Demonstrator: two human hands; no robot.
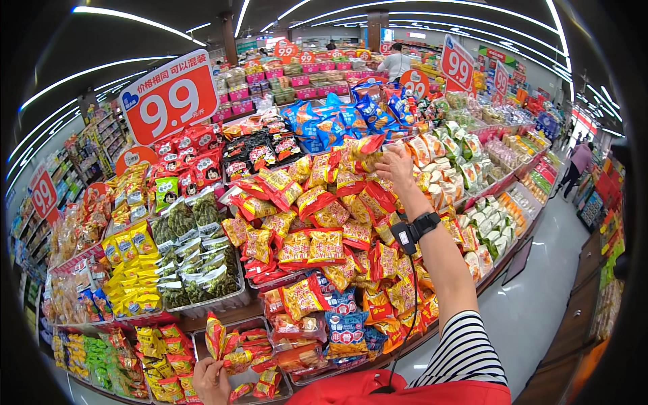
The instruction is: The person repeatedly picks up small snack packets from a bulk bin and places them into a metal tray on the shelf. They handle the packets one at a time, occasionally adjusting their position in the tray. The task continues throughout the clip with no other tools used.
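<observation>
At the far side of a large heap of red-and-yellow snack bags (311, 245), my right hand (397, 167) grips one blurred snack bag (365, 153). A black device is strapped to that wrist, and its cable runs down toward my red apron (349, 392). Low in the view, my left hand (210, 382) pinches the lower end of a small upright red-and-yellow packet (215, 336). It is over a clear plastic tray (283, 387) that holds several similar packets. Blue snack bags (347, 334) lie between this tray and the heap's front right part.
Trays of green packaged snacks (190, 273) and yellow packets (132, 268) adjoin on the left. Behind the heap are black packets (260, 152) and blue bags (324, 124). White-wrapped snacks (445, 157) line the right. A large price sign (169, 96) rises at left. People stand farther off.
</observation>
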